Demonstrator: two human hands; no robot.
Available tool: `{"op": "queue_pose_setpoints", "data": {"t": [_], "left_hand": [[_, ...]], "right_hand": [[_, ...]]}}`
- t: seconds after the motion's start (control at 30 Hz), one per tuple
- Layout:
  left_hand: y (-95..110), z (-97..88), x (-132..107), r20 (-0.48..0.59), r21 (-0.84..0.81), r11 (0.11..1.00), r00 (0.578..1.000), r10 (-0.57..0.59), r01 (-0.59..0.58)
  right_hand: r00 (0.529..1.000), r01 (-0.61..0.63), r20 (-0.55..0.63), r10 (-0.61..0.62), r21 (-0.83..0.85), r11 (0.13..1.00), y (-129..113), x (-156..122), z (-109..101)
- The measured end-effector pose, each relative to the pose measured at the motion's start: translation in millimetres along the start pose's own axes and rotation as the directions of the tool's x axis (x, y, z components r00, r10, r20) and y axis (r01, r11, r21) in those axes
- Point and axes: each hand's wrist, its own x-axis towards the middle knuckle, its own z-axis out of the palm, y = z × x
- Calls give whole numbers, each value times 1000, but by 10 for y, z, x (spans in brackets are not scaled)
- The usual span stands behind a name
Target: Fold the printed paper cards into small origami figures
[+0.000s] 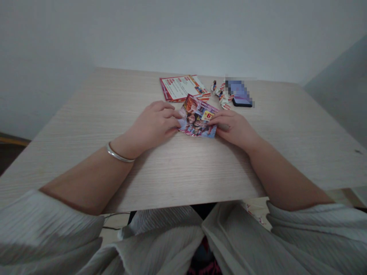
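Between my two hands is a colourful printed leaflet [197,120], purple and pink with a yellow price patch, low over the table and partly covered by my fingers. My left hand [157,124] grips its left edge, with a silver bangle on that wrist. On the opposite side my right hand [233,128] pinches the leaflet's right edge between thumb and fingers. Just behind it lies a stack of red-and-white leaflets [183,87]. Several small folded paper pieces [223,99], striped red and white, sit to the right of the stack.
A phone [242,93] lies at the back right of the pale wood-grain table [189,172], its upper part pixelated. The grey wall [183,34] stands behind the table's far edge. Thin dark cables [111,228] show below the near edge.
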Motion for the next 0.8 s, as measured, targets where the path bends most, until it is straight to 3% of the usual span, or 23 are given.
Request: {"op": "queue_pose_setpoints", "data": {"t": [0.13,0.27,0.5,0.8], "left_hand": [[-38,45,-11,-9,44,998,999,54,-53],[-25,44,-15,8,98,994,999,45,-46],[35,-11,-4,57,96,995,998,12,-18],[72,25,-25,172,-18,1000,985,-15,19]], "right_hand": [[995,80,57,-83,62,995,-19,-15,-6],[983,73,159,-88,101,992,-58,-3,-14],[982,76,166,-91,91,993,-75,-13,-15],[980,-160,119,161,-24,987,-128,18,-28]]}}
